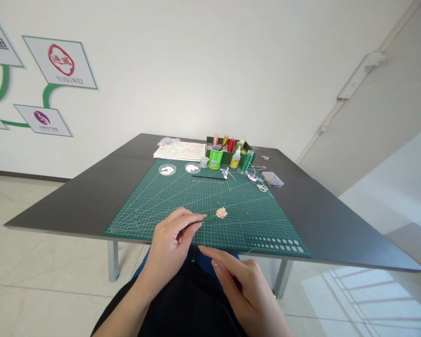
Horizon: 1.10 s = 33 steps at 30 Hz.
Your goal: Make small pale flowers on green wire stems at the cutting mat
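In the head view, my left hand (173,236) pinches the green stem of a small artificial flower (221,213) between thumb and fingertips. Its pale peach head points right, above the green cutting mat (182,199). My right hand (240,276) is lower and to the right, just off the table's front edge. The index finger stretches toward the left hand, with the thumb apart below it. The remaining fingers are curled and partly hidden. A faint thin green strand shows near the right knuckles; where it leads I cannot tell.
Behind the mat's middle stand a green can (215,157), a glue bottle (235,158), a green thread spool (247,160) and a dark green box (210,142). Two shallow dishes (167,169) sit at left. Scissors (262,187) and a clear plastic case (272,179) lie right.
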Tool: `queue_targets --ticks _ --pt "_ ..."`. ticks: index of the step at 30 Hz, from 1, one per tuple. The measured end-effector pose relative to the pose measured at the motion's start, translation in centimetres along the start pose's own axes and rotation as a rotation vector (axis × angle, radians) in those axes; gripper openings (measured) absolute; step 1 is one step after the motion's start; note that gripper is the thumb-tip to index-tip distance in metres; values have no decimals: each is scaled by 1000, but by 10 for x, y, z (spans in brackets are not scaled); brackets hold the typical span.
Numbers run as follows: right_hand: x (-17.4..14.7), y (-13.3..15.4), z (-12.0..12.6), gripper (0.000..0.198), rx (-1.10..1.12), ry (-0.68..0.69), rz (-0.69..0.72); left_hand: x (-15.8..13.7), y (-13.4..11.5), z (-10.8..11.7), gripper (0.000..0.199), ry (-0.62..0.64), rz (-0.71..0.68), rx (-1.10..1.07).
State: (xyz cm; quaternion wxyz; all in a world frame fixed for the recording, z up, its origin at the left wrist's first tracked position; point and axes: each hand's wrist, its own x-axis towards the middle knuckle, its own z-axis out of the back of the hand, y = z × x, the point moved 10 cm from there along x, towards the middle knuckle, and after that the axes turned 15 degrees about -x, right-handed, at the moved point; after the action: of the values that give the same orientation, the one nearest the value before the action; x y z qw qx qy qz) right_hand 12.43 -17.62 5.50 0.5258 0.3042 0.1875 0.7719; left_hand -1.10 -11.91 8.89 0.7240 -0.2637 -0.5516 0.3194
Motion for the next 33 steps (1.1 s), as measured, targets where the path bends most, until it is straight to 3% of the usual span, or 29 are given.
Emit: queue_targets --ticks 13,33 --pt "-11 20 13 36 -140 -52 144 -3 0 -6 22 43 -44 40" --pt "-6 44 33 35 -229 63 298 -6 0 -14 25 108 -77 61"
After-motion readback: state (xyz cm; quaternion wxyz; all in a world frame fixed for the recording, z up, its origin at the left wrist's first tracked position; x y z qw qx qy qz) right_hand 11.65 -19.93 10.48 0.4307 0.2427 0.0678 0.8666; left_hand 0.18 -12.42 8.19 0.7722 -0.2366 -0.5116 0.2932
